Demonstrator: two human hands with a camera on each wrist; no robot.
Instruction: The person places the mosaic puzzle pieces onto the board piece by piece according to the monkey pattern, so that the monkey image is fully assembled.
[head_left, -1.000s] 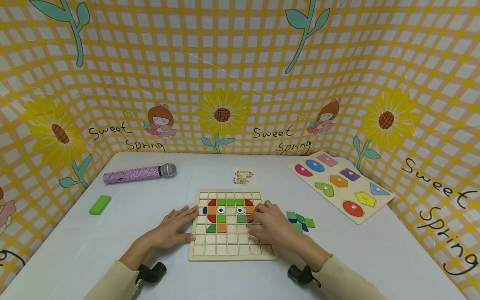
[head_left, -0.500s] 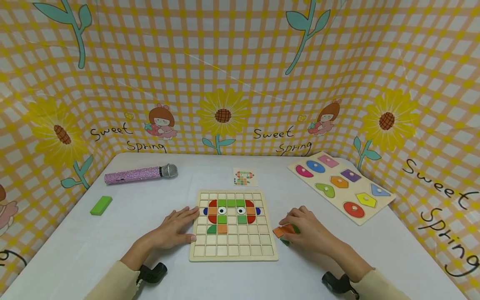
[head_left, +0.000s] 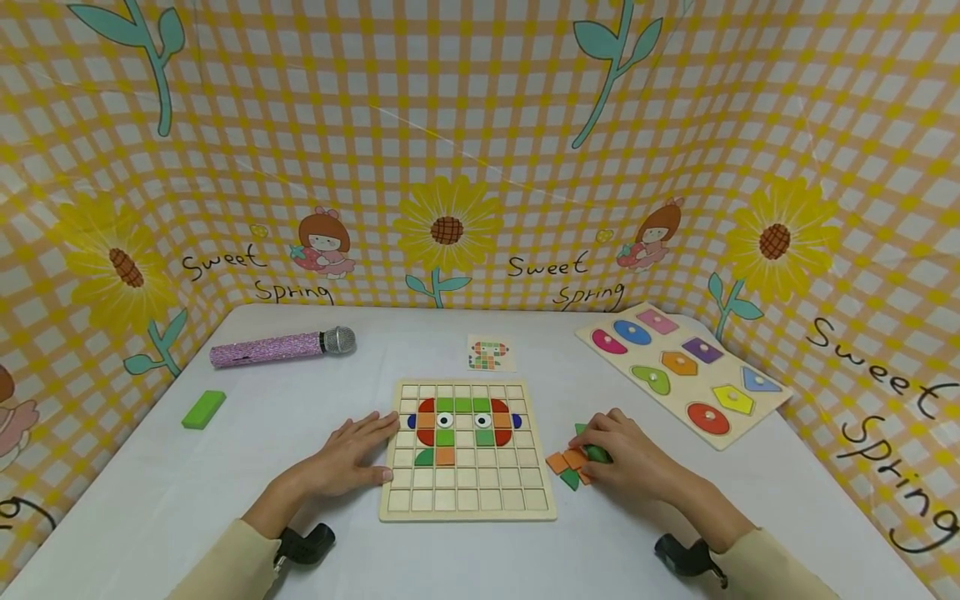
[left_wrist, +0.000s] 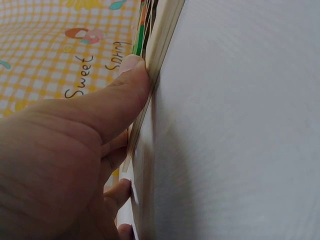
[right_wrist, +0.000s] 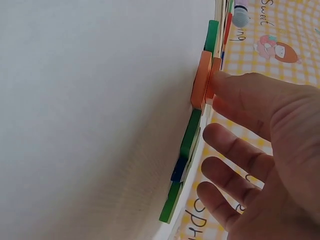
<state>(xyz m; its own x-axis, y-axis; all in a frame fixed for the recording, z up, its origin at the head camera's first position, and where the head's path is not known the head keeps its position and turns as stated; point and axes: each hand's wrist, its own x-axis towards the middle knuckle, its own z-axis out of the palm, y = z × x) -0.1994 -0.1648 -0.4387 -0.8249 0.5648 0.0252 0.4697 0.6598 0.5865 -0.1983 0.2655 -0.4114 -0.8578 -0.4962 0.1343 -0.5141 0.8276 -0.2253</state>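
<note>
A wooden grid board [head_left: 465, 516] lies in the middle of the table with coloured tiles in several cells, including two eye tiles [head_left: 445, 420], red corners, green and orange squares and blue half-rounds. My left hand [head_left: 341, 456] rests at the board's left edge, fingers extended; the left wrist view shows its thumb [left_wrist: 131, 72] against the edge. Right of the board, my right hand [head_left: 626, 462] reaches over a loose pile of orange and green tiles. Its thumb and forefinger pinch an orange tile [right_wrist: 213, 82], the other fingers loosely bent. A green tile [head_left: 570, 479] lies below the fingers.
Behind the board lies a small pattern card [head_left: 491, 353]. A glittery pink microphone [head_left: 277, 347] and a green block [head_left: 204, 410] are on the left. A knobbed shape puzzle [head_left: 678, 371] lies at the back right. A checked cloth surrounds the table.
My right hand has left the board's right side, where a blue half-round tile now shows, and moved right to the loose pile. Orange tiles there have spread out. My left hand stays put.
</note>
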